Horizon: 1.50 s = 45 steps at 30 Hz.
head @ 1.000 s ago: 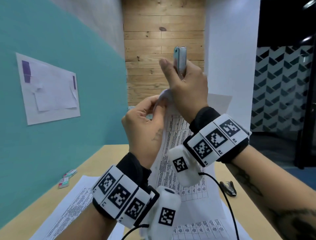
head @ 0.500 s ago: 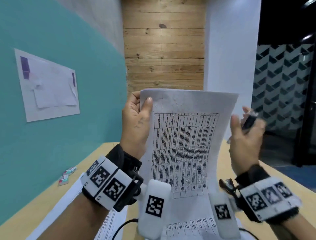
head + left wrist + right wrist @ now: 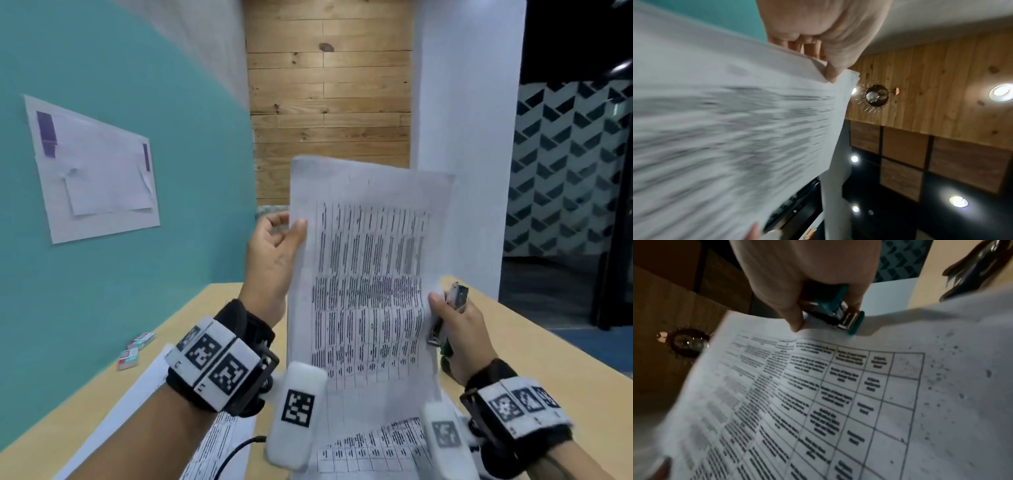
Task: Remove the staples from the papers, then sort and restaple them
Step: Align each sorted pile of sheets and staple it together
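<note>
Teal wall [image 3: 102,68] is seen on the left, with a white sheet [image 3: 96,168] taped to it, and wooden planking [image 3: 329,85] fills the background behind. Below, a pale wooden table [image 3: 85,394] carries printed pages [image 3: 219,442] lying flat beneath the forearms. Above the table a sheaf of printed papers [image 3: 363,274] is held upright, its table of text facing the head camera; several sheet edges are visible at the corner in the left wrist view [image 3: 851,76].

The papers' left edge is pinched by the left hand [image 3: 270,260], with the thumb laid on the front and the other fingers curled behind. The right edge, lower down, is pressed by the thumb of the right hand [image 3: 459,329], whose remaining fingers are wrapped round a teal stapler [image 3: 840,316]; the stapler's metal nose is seen just beside the paper's edge. A dark tool [image 3: 974,267] lies on the table further right, too blurred to be identified. Two small boxes [image 3: 137,349] are set near the teal wall, well apart from the papers.
</note>
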Each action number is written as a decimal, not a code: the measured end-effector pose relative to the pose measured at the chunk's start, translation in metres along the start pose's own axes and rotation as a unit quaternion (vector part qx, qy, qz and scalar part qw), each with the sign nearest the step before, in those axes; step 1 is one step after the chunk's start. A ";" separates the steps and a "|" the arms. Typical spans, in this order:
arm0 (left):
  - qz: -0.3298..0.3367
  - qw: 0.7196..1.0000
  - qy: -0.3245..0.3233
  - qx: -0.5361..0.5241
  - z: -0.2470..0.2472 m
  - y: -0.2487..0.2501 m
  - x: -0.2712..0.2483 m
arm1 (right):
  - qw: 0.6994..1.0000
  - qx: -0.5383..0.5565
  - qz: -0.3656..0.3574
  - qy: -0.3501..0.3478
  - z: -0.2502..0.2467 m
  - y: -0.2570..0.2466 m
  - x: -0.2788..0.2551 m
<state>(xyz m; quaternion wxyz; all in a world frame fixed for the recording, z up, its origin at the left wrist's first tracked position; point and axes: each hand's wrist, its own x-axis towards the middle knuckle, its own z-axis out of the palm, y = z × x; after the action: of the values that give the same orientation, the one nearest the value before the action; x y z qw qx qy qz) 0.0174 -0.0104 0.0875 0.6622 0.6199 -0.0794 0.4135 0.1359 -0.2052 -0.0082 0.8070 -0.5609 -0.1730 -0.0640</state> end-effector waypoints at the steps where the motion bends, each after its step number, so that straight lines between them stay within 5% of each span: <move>1: -0.026 0.999 -0.010 0.020 -0.003 -0.009 -0.003 | 1.000 0.010 0.000 0.014 0.000 -0.001 0.003; 4: -0.079 0.994 -0.040 0.071 -0.017 -0.037 -0.010 | 1.000 0.011 -0.008 0.022 0.006 -0.012 0.005; 7: -0.046 0.991 -0.031 0.120 -0.028 -0.044 -0.011 | 1.000 0.004 -0.012 0.012 0.012 -0.019 0.003; 11: -0.016 0.990 -0.005 0.137 -0.049 -0.030 0.001 | 0.992 -0.070 0.011 -0.106 0.020 -0.031 -0.007; 16: -0.113 0.976 0.052 0.181 -0.110 -0.020 0.024 | 0.903 -0.282 0.114 -0.303 0.046 -0.037 -0.030; 20: -0.196 0.955 0.086 0.205 -0.159 -0.015 0.025 | 0.887 -0.256 0.181 -0.338 0.092 -0.015 -0.047; 26: -0.325 0.845 0.081 0.417 -0.262 -0.051 0.013 | 0.835 -0.279 0.263 -0.395 0.158 0.026 -0.080; 30: -0.400 0.686 -0.047 0.606 -0.271 -0.058 -0.014 | 0.793 -0.291 0.318 -0.430 0.166 0.045 -0.100; 33: -0.431 0.611 -0.122 0.652 -0.268 -0.059 -0.022 | 0.764 -0.309 0.339 -0.453 0.163 0.050 -0.110; 39: -0.446 0.571 -0.154 0.672 -0.274 -0.069 -0.027 | 0.749 -0.333 0.340 -0.461 0.161 0.047 -0.117; 41: -0.463 0.538 -0.163 0.685 -0.274 -0.069 -0.022 | 0.756 -0.330 0.337 -0.455 0.156 0.041 -0.114; 45: -0.422 0.533 -0.162 0.715 -0.255 -0.060 -0.006 | 0.782 -0.381 0.253 -0.424 0.134 0.010 -0.093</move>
<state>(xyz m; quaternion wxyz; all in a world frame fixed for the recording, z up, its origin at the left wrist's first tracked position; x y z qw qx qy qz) -0.0516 0.2195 -0.0174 0.0716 0.9044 0.4077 -0.1032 0.0245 -0.0860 -0.0084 0.3598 -0.8170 -0.3110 0.3261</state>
